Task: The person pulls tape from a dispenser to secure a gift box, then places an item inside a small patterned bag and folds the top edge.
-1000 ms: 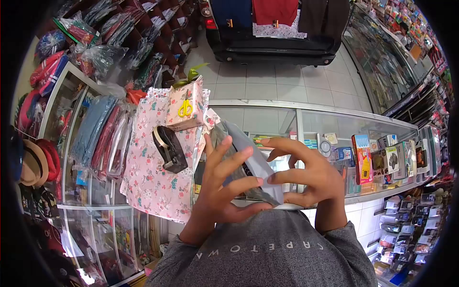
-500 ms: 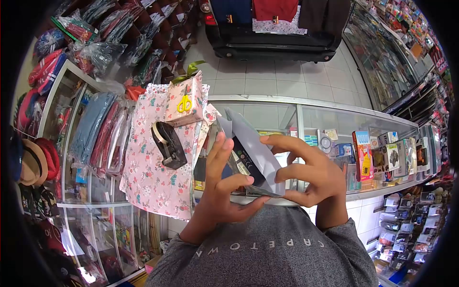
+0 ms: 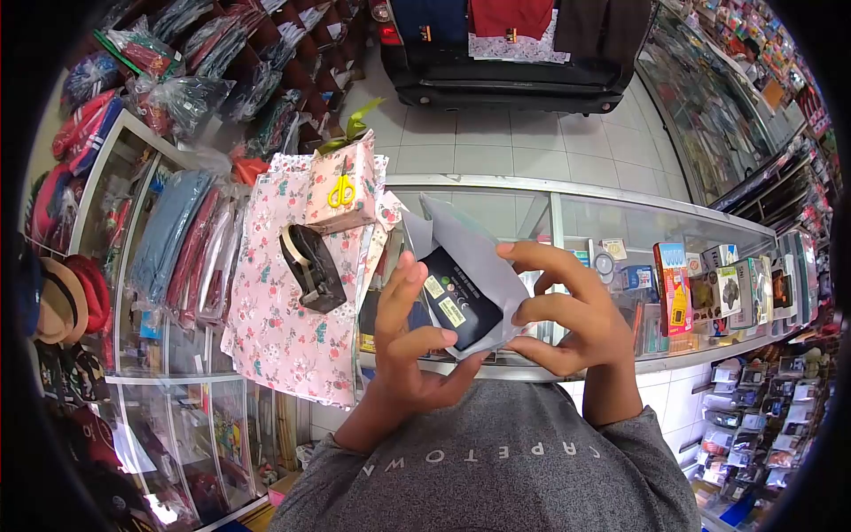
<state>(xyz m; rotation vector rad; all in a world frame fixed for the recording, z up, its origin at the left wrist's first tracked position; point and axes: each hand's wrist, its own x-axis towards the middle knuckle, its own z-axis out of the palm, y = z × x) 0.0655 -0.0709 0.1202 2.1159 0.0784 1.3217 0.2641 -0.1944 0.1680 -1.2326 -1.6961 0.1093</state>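
Observation:
A black box [image 3: 474, 306] with small pale labels and fine print stands at chest height, partly covered by wrapping paper [image 3: 483, 253] whose plain greyish-white inner side faces me. The paper rises past the box as loose flaps at its far and left sides. My left hand [image 3: 412, 332] grips the near left edge, thumb and index finger close to the box's lower corner. On the other side, my right hand [image 3: 576, 310] holds the paper's right edge, its fingertips pressed along the fold. The underside of the box is hidden.
Left on the glass counter [image 3: 612, 199] lie floral wrapping sheets [image 3: 270, 293], a black tape dispenser [image 3: 310, 270], and a floral-wrapped box [image 3: 359, 213] bearing yellow scissors [image 3: 341, 191]. Boxed goods [image 3: 675, 288] fill the right. A black car [image 3: 514, 84] stands beyond.
The box and paper have tilted so that more of the box's black labelled face shows. The right-hand flap has opened outward, and my right fingers have shifted slightly along its edge.

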